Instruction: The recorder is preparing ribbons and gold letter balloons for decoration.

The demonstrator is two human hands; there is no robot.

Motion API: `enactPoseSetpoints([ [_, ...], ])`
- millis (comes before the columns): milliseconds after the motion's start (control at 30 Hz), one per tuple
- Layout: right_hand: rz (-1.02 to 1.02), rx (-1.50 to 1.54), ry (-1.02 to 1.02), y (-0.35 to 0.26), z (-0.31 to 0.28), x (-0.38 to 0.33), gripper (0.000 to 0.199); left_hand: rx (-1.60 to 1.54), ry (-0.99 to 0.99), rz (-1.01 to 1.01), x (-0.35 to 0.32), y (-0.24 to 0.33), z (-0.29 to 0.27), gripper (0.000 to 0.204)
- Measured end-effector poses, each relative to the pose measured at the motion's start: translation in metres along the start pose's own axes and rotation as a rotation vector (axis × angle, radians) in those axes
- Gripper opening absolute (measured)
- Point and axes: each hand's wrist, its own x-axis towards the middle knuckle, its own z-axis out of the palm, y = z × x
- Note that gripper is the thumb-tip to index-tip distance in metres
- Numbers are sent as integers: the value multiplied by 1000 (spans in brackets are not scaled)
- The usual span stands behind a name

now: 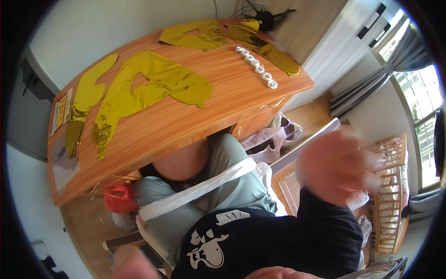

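Wooden worktop [223,93] carries flat gold foil balloons [148,88], well beyond the right hand [337,167], whose blurred grip is spread wide, holding nothing; left grip unseen.

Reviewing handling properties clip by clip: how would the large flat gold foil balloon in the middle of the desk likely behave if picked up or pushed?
The gold foil balloon lies flat and wrinkled on the wooden desk, so it is probably uninflated, very light and floppy, likely to droop when lifted. Its shiny film looks slick, so a push would likely slide or crumple it rather than roll it. It seems easy to crease.
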Motion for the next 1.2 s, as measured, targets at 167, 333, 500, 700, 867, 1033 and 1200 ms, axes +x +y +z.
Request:
enactPoseSetpoints([
  [167, 996, -664, -998, -34, -103, -115, 26, 1220, 1394, -568, -138, -8, -254, 14],
  [333, 1101, -963, -1475, -39, -109, -206, 42, 110, 2089, -623, -229, -116, -243, 23],
  [500, 1367, -772, -1496, -35, -106, -218, 35, -595, 2180, -111, -250, -127, -238, 35],
  [700, 1404, -668, -1183, -33, -109, -208, 22, -195, 2348, 481, -254, -126, -255, 42],
  [867, 1459, -657, -1017, -28, -110, -201, 17, 154, 2379, 321, -255, -115, -265, 33],
  [1033, 1473, -663, -1015, -29, -104, -202, 14, 128, 2330, 362, -250, -111, -258, 31],
  [1200, 1510, -654, -980, -29, -97, -203, 12, 175, 2361, 322, -251, -118, -255, 32],
])
